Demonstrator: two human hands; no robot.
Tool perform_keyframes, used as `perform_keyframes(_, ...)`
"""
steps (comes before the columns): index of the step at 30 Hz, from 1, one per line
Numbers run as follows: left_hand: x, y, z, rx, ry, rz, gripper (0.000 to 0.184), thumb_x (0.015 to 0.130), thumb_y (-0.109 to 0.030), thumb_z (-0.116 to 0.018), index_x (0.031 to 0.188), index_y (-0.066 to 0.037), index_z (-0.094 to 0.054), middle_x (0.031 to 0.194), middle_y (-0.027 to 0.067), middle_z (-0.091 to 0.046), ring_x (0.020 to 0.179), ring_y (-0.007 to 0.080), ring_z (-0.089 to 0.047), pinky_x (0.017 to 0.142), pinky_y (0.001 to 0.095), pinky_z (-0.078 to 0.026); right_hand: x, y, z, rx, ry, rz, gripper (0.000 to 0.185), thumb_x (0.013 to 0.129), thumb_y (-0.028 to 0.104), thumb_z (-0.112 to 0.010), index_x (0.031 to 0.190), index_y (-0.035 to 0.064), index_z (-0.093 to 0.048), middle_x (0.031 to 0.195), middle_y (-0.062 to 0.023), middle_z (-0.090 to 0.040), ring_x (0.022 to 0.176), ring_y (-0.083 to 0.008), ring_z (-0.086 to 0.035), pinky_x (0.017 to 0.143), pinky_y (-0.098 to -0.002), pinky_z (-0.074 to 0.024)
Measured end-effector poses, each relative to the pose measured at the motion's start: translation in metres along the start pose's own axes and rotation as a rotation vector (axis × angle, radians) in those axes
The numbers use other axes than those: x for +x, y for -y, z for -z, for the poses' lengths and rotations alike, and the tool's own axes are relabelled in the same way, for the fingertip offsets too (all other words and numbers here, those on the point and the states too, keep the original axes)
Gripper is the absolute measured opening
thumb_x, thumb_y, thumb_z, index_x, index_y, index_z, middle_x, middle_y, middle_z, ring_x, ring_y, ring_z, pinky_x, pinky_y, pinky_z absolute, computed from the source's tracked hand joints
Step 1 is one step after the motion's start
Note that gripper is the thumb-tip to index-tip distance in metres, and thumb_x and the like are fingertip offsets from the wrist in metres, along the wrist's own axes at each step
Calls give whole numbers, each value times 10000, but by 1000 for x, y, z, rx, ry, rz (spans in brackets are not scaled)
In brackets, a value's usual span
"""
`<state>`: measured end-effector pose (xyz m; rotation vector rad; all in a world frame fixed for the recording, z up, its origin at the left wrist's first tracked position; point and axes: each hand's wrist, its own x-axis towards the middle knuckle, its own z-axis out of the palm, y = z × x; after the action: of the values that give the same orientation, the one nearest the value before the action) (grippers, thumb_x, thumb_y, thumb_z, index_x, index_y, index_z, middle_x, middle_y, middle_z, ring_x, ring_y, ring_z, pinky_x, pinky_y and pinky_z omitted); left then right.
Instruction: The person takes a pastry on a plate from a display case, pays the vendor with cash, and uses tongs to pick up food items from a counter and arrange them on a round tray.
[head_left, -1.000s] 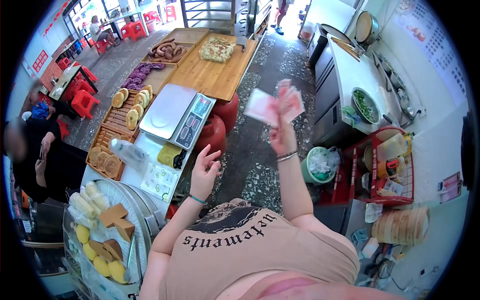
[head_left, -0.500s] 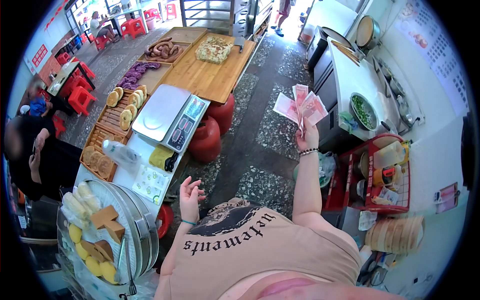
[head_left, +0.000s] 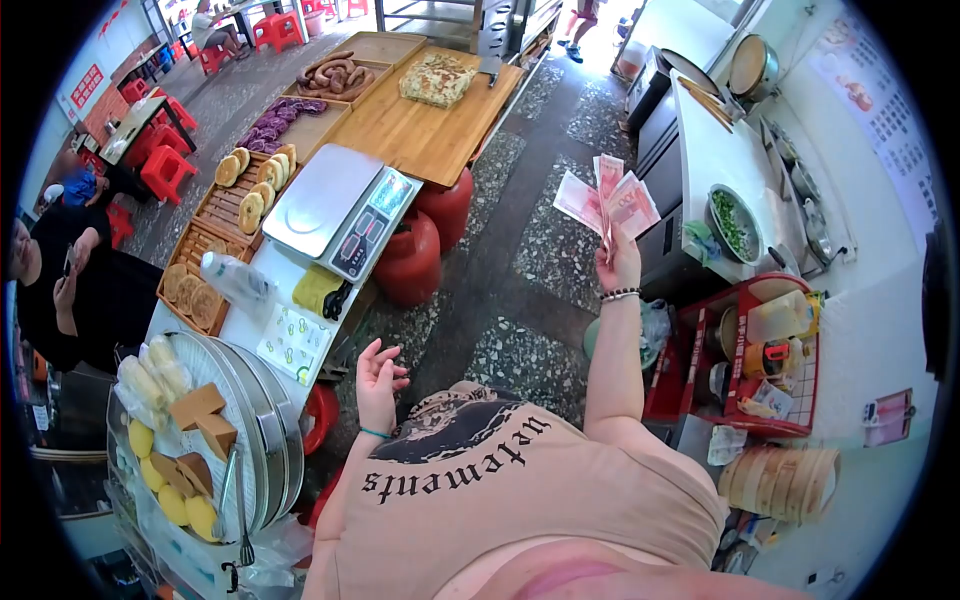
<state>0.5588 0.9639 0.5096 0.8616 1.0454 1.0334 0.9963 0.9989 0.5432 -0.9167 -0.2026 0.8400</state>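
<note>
Fanned out in my right hand (head_left: 618,262) are several red banknotes (head_left: 608,200), held up over the aisle floor, left of the counter. My left hand (head_left: 378,382) is empty, its fingers apart and slightly curled, near my body and right of the white side table (head_left: 240,325). On that table are a digital scale (head_left: 325,205), a clear plastic bag (head_left: 237,278), a yellow cloth (head_left: 318,291) and a green-patterned sheet (head_left: 293,343). Round breads (head_left: 250,212) lie in wooden trays beside the scale.
A steamer (head_left: 270,430) with yellow buns stands at lower left. Red gas cylinders (head_left: 408,265) sit below the wooden board (head_left: 400,120). At right are a red crate (head_left: 770,360) and a bowl of chopped greens (head_left: 733,222). A person in black (head_left: 85,300) stands at left.
My right hand has moved right and spread the notes into a fan. My left hand has drawn back toward my body and lower left. The view has shifted slightly.
</note>
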Motion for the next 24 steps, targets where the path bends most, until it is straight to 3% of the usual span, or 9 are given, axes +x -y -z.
perform_keyframes(4,-4,7,3,-25,-33,22,388,941,-97,-460,1320,-73,-379,1171,92,-553,803,93,-545,682,221,-496,-2,-6,-1,26,75,-46,80,888,137,-594,957,133,-553,673,35,-529,464,-98,-466,403,-248,-396)
perform_keyframes(7,-7,6,2,-63,-28,-14,390,935,-93,-460,1316,-70,-380,1139,101,-572,796,107,-555,680,245,-510,-14,-16,-19,-29,72,-88,90,924,141,-539,854,88,-523,620,23,-438,479,-74,-363,459,-227,-321)
perform_keyframes(10,-15,13,10,-60,-34,-44,385,927,-83,-457,1305,-68,-387,1140,84,-569,815,100,-552,710,244,-507,-9,-40,-13,-142,98,-151,101,926,141,-544,923,50,-587,624,17,-445,491,-73,-376,455,-225,-312)
perform_keyframes(12,-23,9,15,-64,-78,-33,375,930,-71,-446,1301,-69,-392,1119,79,-571,808,97,-549,706,245,-510,-12,-58,-19,-167,215,-244,77,920,151,-560,925,78,-582,630,14,-457,511,-70,-403,444,-215,-310)
perform_keyframes(18,-45,0,57,-74,-264,-65,353,930,-59,-440,1281,-66,-415,1088,67,-572,803,97,-543,697,246,-508,-9,-107,-45,-261,214,-305,98,904,180,-595,956,103,-564,658,24,-502,533,-63,-451,442,-201,-321)
perform_keyframes(24,-71,-17,103,11,-331,-126,289,921,-46,-464,1209,-63,-483,1019,46,-594,784,99,-554,691,248,-507,-32,-126,-72,-210,375,-392,142,905,175,-590,1022,97,-568,699,26,-524,581,-48,-472,453,-193,-320)
